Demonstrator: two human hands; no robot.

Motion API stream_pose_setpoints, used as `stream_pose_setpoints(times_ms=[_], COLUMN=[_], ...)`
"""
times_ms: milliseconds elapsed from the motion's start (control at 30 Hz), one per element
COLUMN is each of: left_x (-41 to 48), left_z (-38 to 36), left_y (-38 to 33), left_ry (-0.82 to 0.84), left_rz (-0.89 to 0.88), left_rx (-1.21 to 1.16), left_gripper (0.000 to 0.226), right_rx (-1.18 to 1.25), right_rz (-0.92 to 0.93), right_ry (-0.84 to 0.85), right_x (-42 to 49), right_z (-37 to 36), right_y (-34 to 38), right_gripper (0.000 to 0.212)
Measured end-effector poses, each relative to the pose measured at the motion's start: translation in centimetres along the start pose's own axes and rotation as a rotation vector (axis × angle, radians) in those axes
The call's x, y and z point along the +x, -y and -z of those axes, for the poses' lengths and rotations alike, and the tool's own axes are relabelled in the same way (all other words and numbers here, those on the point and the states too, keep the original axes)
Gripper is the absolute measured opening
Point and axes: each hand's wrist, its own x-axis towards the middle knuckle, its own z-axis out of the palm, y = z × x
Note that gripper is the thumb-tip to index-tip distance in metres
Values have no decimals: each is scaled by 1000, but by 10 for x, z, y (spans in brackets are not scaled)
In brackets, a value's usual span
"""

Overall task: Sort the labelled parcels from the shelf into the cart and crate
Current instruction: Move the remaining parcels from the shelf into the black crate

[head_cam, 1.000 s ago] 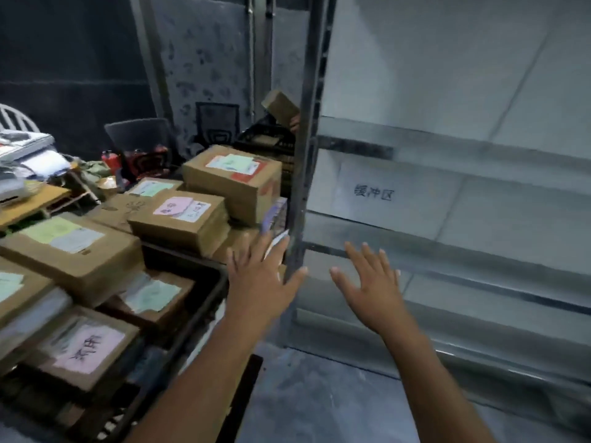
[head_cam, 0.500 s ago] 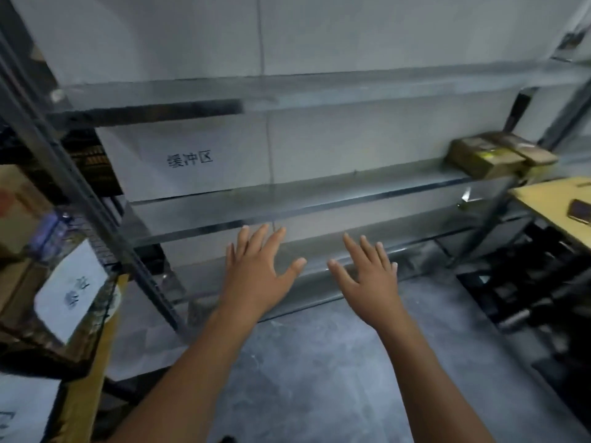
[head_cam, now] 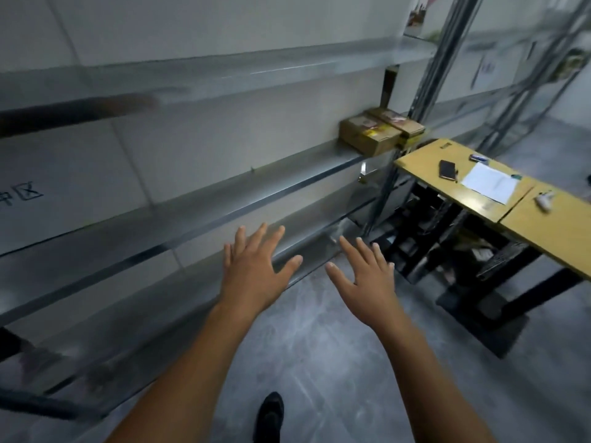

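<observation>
Change: view has swung right along the shelf (head_cam: 224,199); the nearer parcel (head_cam: 367,137) and farther parcel (head_cam: 399,121), small at the frame's right edge half a second ago, now sit larger, up and to the right of the hands, and the yellow table (head_cam: 425,163) shows more of its top. The left hand (head_cam: 256,270) and right hand (head_cam: 364,282) keep their raised pose.
Left hand: back up, fingers straight and fanned, thumb out towards the right hand; empty, in front of the lowest shelf board.
Right hand: just beside the left, not touching it; fingers straight and spread, empty.
Parcels: brown cardboard boxes, side by side and touching, at the right end of the middle shelf board, well beyond the right fingertips; labels too blurred to read.
Table: right of the right hand, farther off; on it a phone (head_cam: 447,169) and a white sheet (head_cam: 489,183).
Shoe (head_cam: 270,417): on the grey floor (head_cam: 319,346), low between the two forearms.
Wall sign (head_cam: 19,196): far left of the left hand, cut by the frame edge.
</observation>
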Motion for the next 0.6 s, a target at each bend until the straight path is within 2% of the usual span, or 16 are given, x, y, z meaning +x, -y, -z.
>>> stream_pose_setpoints(times_ms=[133,333,600], left_x=[62,139,210], left_z=[-10,-23,-56], left_y=[-18,-39,-86], left_ry=[94,83,131], left_rz=[-24,-95,-175], left_rx=[-44,-74,-161], left_gripper=[77,77,72], right_rx=[-54,-119,-91], right_rz=[-47,-111,-241], right_ry=[-32,-65,-141], right_x=[46,109,159], right_z=[21,48,77], right_y=[-10,-18,-57], right_gripper=[65,65,62])
